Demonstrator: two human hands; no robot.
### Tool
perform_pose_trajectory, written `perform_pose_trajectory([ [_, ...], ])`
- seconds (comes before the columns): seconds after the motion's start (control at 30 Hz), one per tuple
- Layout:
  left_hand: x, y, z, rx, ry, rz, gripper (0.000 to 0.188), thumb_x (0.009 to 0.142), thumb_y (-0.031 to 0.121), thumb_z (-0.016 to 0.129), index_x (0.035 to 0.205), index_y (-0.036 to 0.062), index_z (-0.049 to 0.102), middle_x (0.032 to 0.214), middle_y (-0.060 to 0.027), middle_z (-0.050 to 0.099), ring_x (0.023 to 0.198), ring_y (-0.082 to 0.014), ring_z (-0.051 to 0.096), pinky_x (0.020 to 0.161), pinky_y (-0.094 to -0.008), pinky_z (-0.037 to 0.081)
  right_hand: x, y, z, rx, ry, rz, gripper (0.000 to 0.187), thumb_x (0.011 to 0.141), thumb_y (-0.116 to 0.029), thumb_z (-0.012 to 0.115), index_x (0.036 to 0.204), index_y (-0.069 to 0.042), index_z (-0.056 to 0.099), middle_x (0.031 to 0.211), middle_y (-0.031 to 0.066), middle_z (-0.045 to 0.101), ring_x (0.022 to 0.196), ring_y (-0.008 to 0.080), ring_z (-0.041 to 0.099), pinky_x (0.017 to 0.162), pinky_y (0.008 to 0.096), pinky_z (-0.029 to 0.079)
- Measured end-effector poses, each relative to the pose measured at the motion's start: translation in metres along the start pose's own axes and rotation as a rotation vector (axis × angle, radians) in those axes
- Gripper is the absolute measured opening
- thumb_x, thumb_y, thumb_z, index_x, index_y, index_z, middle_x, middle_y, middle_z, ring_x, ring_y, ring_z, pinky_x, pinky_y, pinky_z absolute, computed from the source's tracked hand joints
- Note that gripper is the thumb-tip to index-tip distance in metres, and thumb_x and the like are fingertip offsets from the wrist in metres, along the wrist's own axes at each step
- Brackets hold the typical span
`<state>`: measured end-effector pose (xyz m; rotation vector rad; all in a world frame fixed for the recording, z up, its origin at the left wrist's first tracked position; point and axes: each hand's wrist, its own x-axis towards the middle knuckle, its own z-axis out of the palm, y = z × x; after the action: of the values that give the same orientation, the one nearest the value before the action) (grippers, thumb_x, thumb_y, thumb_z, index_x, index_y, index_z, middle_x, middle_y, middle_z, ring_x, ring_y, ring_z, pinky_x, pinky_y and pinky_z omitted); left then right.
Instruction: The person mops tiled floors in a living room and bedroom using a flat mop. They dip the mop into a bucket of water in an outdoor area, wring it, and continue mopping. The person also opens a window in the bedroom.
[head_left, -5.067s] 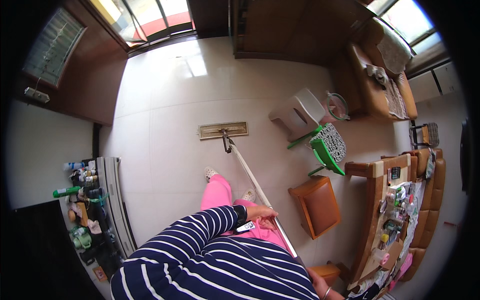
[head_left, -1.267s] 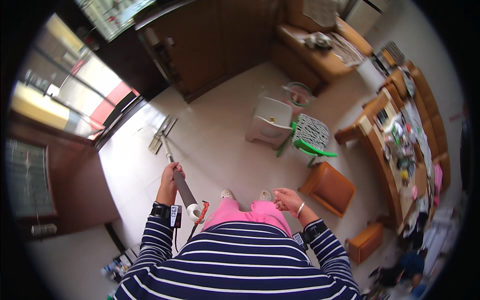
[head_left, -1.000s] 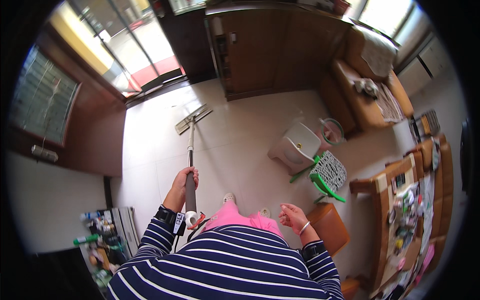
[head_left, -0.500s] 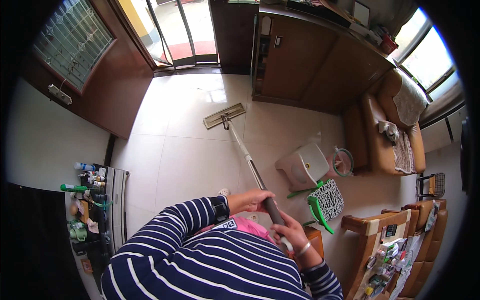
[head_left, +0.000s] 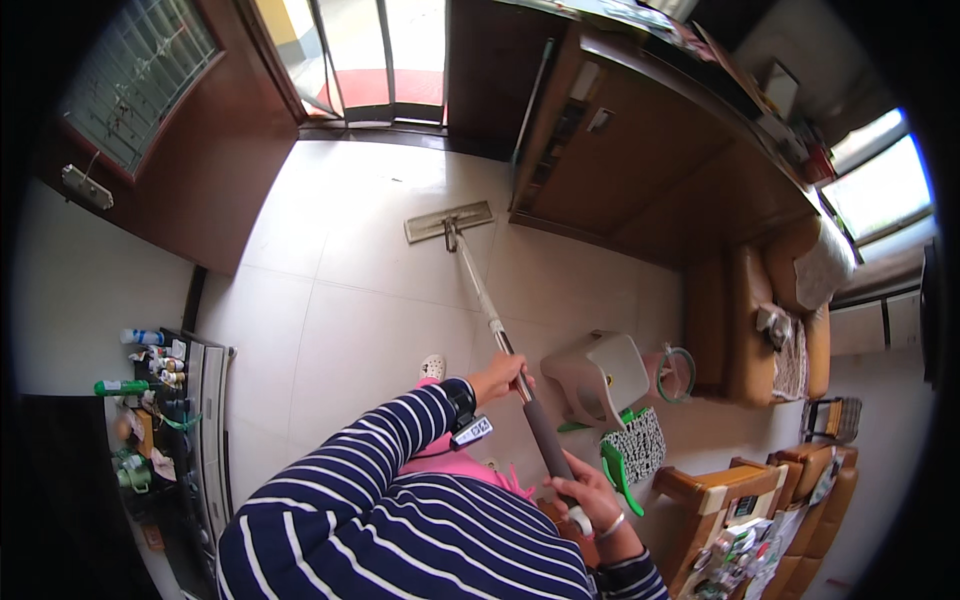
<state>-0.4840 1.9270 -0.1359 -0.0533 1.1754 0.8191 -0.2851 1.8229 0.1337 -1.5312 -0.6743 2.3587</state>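
Note:
My left hand is closed round the metal pole of a flat mop, just above its dark foam grip. Lower down, my right hand wraps the end of that grip, close to the white end cap. From my hands the pole slants forward and left to the floor. There the rectangular mop head lies on the pale tiles, short of the doorway. A black band circles my left wrist, and a light bracelet is on my right one.
At right stand a whitish plastic stool, a green-framed chair and a tan armchair. A brown cabinet fills the far right. The open brown door and a cluttered low shelf are on the left.
My left hand has slid up the pole, from the foam grip onto the metal. A light-coloured shoe shows more fully beyond my left arm. The view has shifted slightly.

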Motion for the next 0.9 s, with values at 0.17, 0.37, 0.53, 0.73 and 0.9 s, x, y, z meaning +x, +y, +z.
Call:
perform_pose_trajectory([
  [0.17, 0.024, 0.13, -0.043, -0.08, 0.063, 0.177, 0.015, 0.09, 0.014, 0.055, 0.088, -0.0004, 0.05, 0.072, -0.0122, 0.059, 0.06, -0.0275, 0.065, 0.057, -0.0454, 0.059, 0.099, -0.074, 0.073, 0.008, -0.044, -0.055, 0.052, 0.092, -0.005, 0.056, 0.142, -0.003, 0.041, 0.097, 0.0104, 0.061, 0.056, 0.0129, 0.055, 0.044, 0.0237, 0.046],
  [0.37, -0.054, 0.202, -0.062, -0.281, -0.055, 0.1, 0.011, 0.088, 0.009, 0.06, 0.089, 0.0012, 0.053, 0.072, -0.0099, 0.058, 0.063, -0.0244, 0.064, 0.062, -0.0408, 0.059, 0.126, -0.124, 0.133, -0.032, -0.225, -0.061, 0.046, 0.096, -0.014, 0.055, 0.138, 0.001, 0.044, 0.097, 0.01, 0.062, 0.061, 0.0123, 0.058, 0.055, 0.0243, 0.05],
  [0.53, -0.184, 0.212, -0.13, -0.417, -0.206, 0.2, 0.018, 0.09, 0.012, 0.057, 0.075, 0.0066, 0.05, 0.061, -0.0019, 0.053, 0.05, -0.0121, 0.052, 0.053, -0.0259, 0.052, 0.186, -0.133, 0.144, -0.23, -0.364, -0.043, 0.051, 0.096, -0.028, 0.059, 0.136, 0.001, 0.045, 0.098, 0.0093, 0.063, 0.073, 0.0126, 0.064, 0.062, 0.0222, 0.052],
  [0.73, -0.336, 0.141, -0.207, -0.408, -0.04, 0.116, 0.029, 0.093, 0.011, 0.056, 0.119, -0.0006, 0.048, 0.074, -0.0035, 0.05, 0.054, -0.008, 0.045, 0.047, -0.0217, 0.041, 0.322, -0.073, 0.193, -0.377, -0.325, 0.15, 0.059, 0.096, -0.038, 0.058, 0.136, 0.001, 0.041, 0.107, 0.0186, 0.061, 0.086, 0.0226, 0.068, 0.076, 0.0296, 0.058],
  [0.9, -0.424, 0.092, -0.244, -0.272, 0.039, 0.123, 0.033, 0.091, 0.012, 0.057, 0.122, -0.0004, 0.049, 0.073, -0.0065, 0.052, 0.048, -0.0106, 0.046, 0.042, -0.0244, 0.038, 0.417, 0.0, 0.256, -0.275, -0.284, 0.255, 0.066, 0.095, -0.045, 0.058, 0.135, 0.003, 0.038, 0.119, 0.0266, 0.055, 0.1, 0.0317, 0.065, 0.082, 0.0367, 0.058],
])
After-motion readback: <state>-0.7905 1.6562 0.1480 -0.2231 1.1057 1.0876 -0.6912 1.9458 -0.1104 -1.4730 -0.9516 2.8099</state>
